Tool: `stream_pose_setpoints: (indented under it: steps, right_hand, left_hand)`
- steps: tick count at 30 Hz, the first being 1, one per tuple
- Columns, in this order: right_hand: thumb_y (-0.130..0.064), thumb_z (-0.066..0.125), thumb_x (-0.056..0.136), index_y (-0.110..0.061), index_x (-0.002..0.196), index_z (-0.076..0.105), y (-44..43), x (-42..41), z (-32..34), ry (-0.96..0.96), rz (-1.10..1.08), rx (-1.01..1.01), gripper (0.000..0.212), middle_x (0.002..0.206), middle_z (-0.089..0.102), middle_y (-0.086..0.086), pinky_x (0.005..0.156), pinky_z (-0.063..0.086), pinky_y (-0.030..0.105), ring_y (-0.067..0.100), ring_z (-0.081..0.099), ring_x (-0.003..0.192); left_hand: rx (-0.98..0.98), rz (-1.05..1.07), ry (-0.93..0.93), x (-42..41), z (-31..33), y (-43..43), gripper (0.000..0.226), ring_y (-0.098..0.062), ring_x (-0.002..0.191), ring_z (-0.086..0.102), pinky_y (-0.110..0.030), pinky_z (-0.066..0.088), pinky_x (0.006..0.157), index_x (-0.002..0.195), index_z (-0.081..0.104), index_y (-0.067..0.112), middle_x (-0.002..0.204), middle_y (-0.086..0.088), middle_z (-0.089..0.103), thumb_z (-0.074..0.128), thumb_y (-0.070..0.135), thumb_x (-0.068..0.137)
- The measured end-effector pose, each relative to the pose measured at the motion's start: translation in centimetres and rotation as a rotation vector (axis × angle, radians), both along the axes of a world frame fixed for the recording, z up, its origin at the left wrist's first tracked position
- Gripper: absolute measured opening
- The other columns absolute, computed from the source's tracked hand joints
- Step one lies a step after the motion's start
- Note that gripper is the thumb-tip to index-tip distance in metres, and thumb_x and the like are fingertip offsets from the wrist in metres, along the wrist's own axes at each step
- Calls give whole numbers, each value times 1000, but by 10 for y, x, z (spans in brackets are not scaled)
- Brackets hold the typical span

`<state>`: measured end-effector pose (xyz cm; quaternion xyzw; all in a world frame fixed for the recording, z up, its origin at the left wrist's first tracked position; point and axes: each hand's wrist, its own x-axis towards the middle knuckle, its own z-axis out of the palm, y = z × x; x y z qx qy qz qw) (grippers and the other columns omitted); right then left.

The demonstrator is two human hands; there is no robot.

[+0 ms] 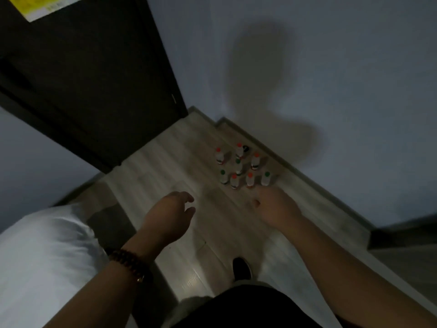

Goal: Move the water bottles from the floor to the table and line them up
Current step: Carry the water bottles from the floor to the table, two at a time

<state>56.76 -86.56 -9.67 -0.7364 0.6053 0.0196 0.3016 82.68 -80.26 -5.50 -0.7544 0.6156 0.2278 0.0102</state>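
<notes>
Several small water bottles (pixel 238 165) stand upright in a cluster on the wooden floor (pixel 165 166) by the wall, some with red caps, some with green. A dark-capped one (pixel 246 148) sits at the back. My right hand (pixel 276 207) reaches out just short of the nearest row, close to a green-capped bottle (pixel 266 178); it holds nothing and its fingers are loosely curled. My left hand (pixel 169 216), with a bead bracelet on the wrist, hangs open above bare floor to the left of the bottles. No table is in view.
A dark door (pixel 94 86) stands at the upper left. A pale wall (pixel 331 91) with a baseboard runs behind the bottles. White bedding (pixel 40 261) fills the lower left. My dark shoe (pixel 241 268) is on the floor below the hands. The picture is dim and blurred.
</notes>
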Motion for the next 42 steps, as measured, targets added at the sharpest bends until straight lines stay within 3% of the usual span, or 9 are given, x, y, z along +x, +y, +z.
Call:
stream_pose_setpoints:
  steps: [8, 13, 17, 23, 28, 38, 42]
  right_hand:
    - [-30, 46, 100, -16, 106, 66, -89, 98, -6, 23, -164, 6, 25, 103, 68, 5, 76, 57, 37, 23, 64, 88]
    - [-36, 51, 100, -24, 129, 60, -112, 164, -19, 42, -358, 13, 32, 119, 67, 4, 81, 51, 35, 21, 63, 101]
    - [-36, 57, 99, -20, 139, 54, -127, 213, -35, 50, -453, 32, 43, 134, 62, 4, 92, 45, 34, 23, 59, 121]
    - [-42, 56, 99, -25, 143, 50, -158, 248, -81, 73, -549, 128, 48, 136, 62, 3, 89, 48, 33, 20, 60, 120]
    - [-45, 54, 99, -25, 150, 43, -171, 249, -160, 48, -585, 198, 56, 148, 54, 3, 104, 43, 39, 23, 52, 133]
    - [-42, 58, 99, -21, 149, 47, -197, 211, -399, 6, -731, 250, 55, 134, 65, 4, 97, 47, 33, 22, 63, 118]
    - [-43, 60, 98, -19, 148, 47, -218, 196, -491, 24, -746, 262, 58, 130, 67, 5, 95, 45, 32, 22, 61, 120]
  left_hand:
    - [10, -188, 85, 94, -40, -133, 35, -17, 112, 63, -28, 50, 93, 131, 62, 26, 131, 0, 63, 60, 38, 98]
    - [60, -393, 179, 154, -69, -204, 35, -22, 111, 63, -28, 48, 93, 129, 64, 18, 127, -6, 66, 62, 34, 98]
    - [87, -466, 219, 196, -88, -248, 34, -27, 112, 63, -33, 48, 96, 127, 66, 14, 125, -9, 67, 65, 28, 96]
    - [154, -466, 286, 213, -130, -290, 33, -30, 113, 63, -40, 48, 99, 126, 66, 11, 125, -13, 67, 63, 25, 97]
    - [203, -425, 299, 210, -203, -302, 29, -27, 112, 63, -36, 48, 98, 123, 67, 14, 124, -9, 67, 64, 25, 96]
    - [207, -355, 339, 170, -423, -331, 27, -26, 103, 66, -39, 54, 89, 117, 69, 12, 112, -7, 71, 63, 29, 97]
    - [205, -336, 361, 151, -511, -345, 29, -17, 102, 64, -32, 51, 84, 120, 67, 16, 117, -3, 69, 62, 32, 97]
